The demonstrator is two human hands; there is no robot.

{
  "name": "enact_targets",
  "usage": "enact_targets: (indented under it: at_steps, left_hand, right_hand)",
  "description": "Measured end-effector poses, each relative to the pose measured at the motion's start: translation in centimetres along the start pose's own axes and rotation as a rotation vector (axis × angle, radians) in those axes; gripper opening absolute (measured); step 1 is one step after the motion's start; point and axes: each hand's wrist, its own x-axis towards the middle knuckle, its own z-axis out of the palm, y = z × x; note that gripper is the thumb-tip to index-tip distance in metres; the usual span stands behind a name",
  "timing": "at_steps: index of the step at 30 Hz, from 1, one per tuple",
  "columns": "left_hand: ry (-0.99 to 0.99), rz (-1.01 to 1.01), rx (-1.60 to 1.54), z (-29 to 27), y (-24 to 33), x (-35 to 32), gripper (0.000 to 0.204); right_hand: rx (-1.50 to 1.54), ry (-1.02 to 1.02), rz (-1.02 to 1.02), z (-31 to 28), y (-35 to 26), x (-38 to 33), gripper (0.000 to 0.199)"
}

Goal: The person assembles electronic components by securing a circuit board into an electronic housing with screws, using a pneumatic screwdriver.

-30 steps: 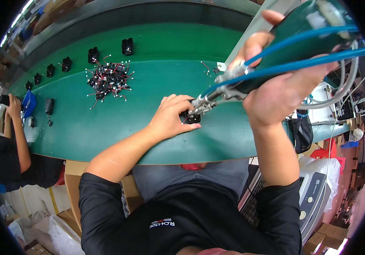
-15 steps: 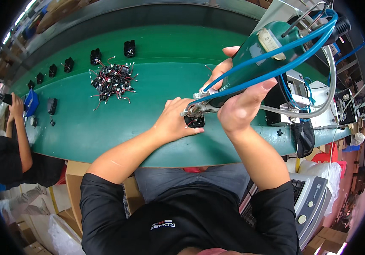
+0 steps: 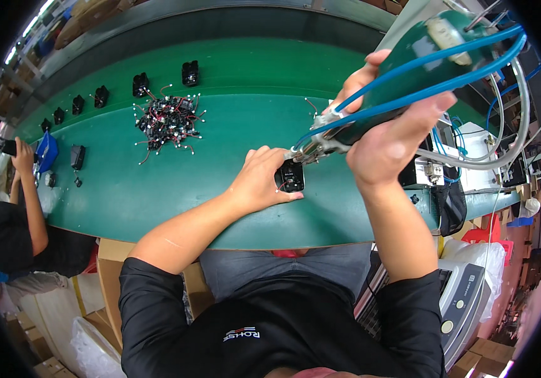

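Note:
My left hand (image 3: 259,179) is closed around the side of a small black plastic housing (image 3: 293,177) on the green bench, thumb along its near edge. A thin red wire shows inside the housing. My right hand (image 3: 380,148) grips a large green screwdriver (image 3: 416,69) with blue air hoses (image 3: 434,79), an air-powered type by its look. Its metal nose (image 3: 313,148) slants down to the left, over the far edge of the housing. Whether the tip touches the housing I cannot tell.
A pile of small black parts with red wires (image 3: 168,123) lies left on the green bench (image 3: 220,227). Several black housings (image 3: 140,84) stand in a row on the far green strip. A co-worker's arm (image 3: 31,183) is at far left. Metal equipment (image 3: 431,170) stands right.
My right hand and the screwdriver have moved up and to the right, uncovering more of the housing. My left hand keeps its place with the housing.

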Motion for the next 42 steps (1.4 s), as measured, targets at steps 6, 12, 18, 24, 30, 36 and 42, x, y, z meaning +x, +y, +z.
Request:
enact_targets:
  at_steps: [6, 12, 18, 24, 30, 36, 42]
  left_hand:
    - [0.095, 0.050, -0.054, 0.3, -0.4, -0.4, 0.084]
    - [0.046, -0.014, -0.031, 0.4, -0.3, -0.3, 0.079]
    - [0.177, 0.148, -0.080, 1.0, -0.9, -0.1, 0.077]
    - [0.194, 0.097, -0.114, 0.8, -0.5, -0.3, 0.080]
    - [0.192, 0.091, -0.093, 0.7, -0.3, -0.6, 0.081]
    - [0.166, 0.087, -0.085, 0.4, -0.1, -0.4, 0.080]
    - [0.176, 0.120, -0.088, 0.7, -0.3, -0.1, 0.078]
  right_hand:
    - [0.147, 0.014, -0.041, 1.8, -4.5, 1.6, 0.100]
    - [0.007, 0.006, 0.024, 1.5, -1.2, -0.4, 0.103]
    - [0.013, -0.103, 0.073, 1.0, 1.2, -2.4, 0.105]
    - [0.025, -0.111, 0.081, 0.7, 1.8, -2.8, 0.106]
    - [0.023, -0.108, 0.066, 0.9, 1.7, -3.1, 0.104]
    - [-0.018, -0.055, 0.061, 1.2, 1.5, -3.2, 0.104]
    - [-0.018, -0.075, 0.021, 0.5, 1.8, -2.6, 0.101]
